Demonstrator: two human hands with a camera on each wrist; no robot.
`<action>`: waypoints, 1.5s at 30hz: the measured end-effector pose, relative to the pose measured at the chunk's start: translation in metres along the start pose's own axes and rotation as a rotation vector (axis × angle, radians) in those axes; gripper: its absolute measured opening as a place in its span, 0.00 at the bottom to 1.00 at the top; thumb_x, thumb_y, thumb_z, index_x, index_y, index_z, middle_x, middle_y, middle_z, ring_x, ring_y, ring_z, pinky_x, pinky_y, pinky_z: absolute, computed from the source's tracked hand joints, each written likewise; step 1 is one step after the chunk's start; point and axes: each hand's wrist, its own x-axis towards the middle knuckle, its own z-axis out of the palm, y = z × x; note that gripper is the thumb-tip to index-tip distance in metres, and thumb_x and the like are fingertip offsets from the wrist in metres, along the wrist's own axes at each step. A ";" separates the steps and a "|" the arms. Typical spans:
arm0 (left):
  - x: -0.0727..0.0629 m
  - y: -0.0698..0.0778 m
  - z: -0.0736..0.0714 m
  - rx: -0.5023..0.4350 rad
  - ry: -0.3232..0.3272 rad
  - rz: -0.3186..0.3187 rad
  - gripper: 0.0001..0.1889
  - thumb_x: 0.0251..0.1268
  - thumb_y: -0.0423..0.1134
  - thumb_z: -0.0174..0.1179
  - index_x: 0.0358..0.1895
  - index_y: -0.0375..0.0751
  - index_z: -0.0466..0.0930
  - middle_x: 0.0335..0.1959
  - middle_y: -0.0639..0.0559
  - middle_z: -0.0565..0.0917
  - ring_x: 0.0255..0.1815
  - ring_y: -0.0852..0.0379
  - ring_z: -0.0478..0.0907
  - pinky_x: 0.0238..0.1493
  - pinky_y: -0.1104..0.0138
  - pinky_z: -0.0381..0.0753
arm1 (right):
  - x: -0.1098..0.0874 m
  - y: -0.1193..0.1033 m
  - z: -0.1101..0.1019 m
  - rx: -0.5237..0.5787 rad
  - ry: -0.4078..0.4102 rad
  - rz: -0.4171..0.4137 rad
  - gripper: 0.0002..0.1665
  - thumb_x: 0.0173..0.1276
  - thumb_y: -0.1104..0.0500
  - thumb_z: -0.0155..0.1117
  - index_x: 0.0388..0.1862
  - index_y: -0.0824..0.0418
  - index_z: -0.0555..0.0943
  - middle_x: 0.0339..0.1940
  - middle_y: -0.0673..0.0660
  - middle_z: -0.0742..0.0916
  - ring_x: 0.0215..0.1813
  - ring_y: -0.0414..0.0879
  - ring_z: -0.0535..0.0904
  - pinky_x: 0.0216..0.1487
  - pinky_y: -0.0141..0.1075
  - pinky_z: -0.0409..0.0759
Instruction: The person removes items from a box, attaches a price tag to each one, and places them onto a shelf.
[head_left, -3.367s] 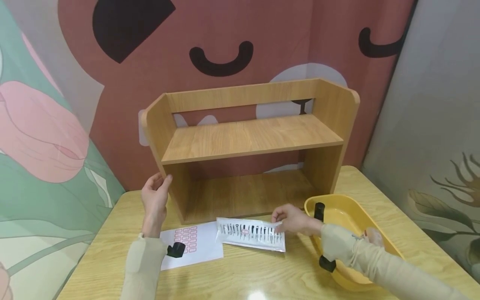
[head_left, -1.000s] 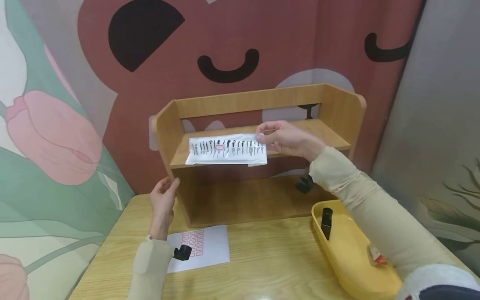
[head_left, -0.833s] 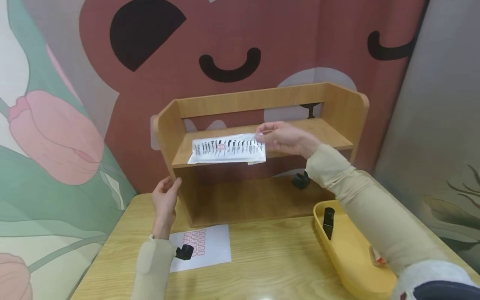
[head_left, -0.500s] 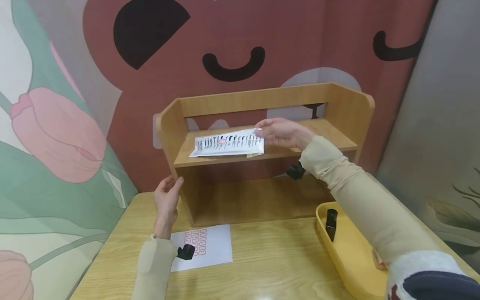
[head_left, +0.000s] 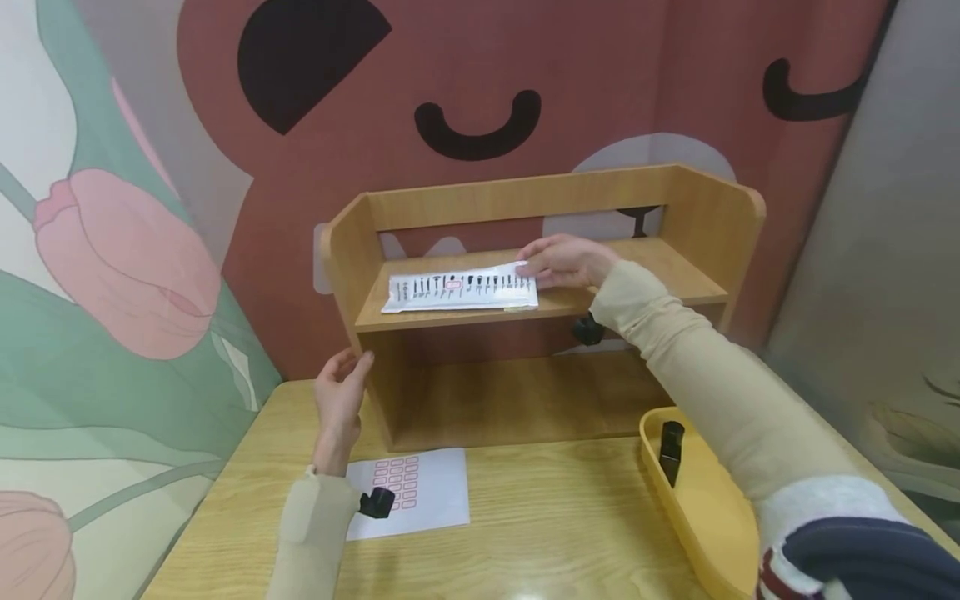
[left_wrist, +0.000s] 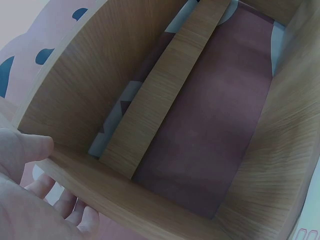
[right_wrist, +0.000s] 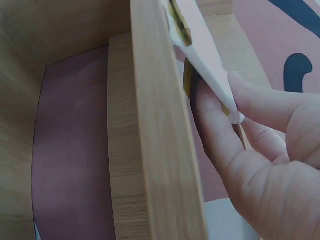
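A flat white packet [head_left: 457, 292], printed with a row of black shapes and a small red frame, lies over the front of the wooden shelf unit's upper board [head_left: 652, 262]. My right hand [head_left: 566, 260] pinches its right end. In the right wrist view, the thumb of my right hand [right_wrist: 270, 145] lies on top of the packet [right_wrist: 207, 45], with fingers below; something yellow shows along its underside. At the unit's left side, my left hand [head_left: 341, 400] holds the front edge of the side panel [left_wrist: 75, 95], thumb on the edge and fingers curled along the outer face.
On the table [head_left: 547, 517] a white sheet [head_left: 442, 492] with red outlined boxes lies below my left hand. A yellow tray [head_left: 716, 500] stands at the right, partly behind my right sleeve. The lower compartment [head_left: 510, 400] opens forward. A patterned wall rises behind.
My right hand has lifted the packet from the table to the upper board. Over the last second it has lowered slightly and flattened there. My left hand has stayed on the panel.
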 end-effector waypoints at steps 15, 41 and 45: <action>-0.004 0.001 0.003 -0.005 -0.012 0.000 0.27 0.66 0.45 0.60 0.64 0.36 0.69 0.62 0.39 0.70 0.61 0.47 0.68 0.62 0.57 0.69 | 0.006 -0.006 0.008 -0.322 0.119 -0.026 0.18 0.65 0.65 0.66 0.53 0.65 0.78 0.43 0.57 0.82 0.29 0.40 0.75 0.30 0.28 0.76; -0.001 -0.003 0.005 -0.018 -0.011 0.002 0.27 0.66 0.44 0.60 0.64 0.36 0.69 0.61 0.39 0.70 0.61 0.47 0.68 0.62 0.57 0.69 | 0.004 -0.007 0.011 -0.345 0.195 -0.061 0.18 0.64 0.68 0.65 0.54 0.71 0.78 0.50 0.63 0.82 0.29 0.39 0.77 0.33 0.27 0.78; 0.000 -0.002 0.007 -0.031 -0.022 -0.002 0.26 0.67 0.44 0.60 0.65 0.36 0.68 0.62 0.40 0.69 0.61 0.48 0.68 0.63 0.58 0.69 | 0.000 -0.006 0.006 -0.248 0.188 -0.044 0.21 0.67 0.68 0.60 0.58 0.72 0.75 0.54 0.65 0.81 0.31 0.39 0.79 0.37 0.27 0.80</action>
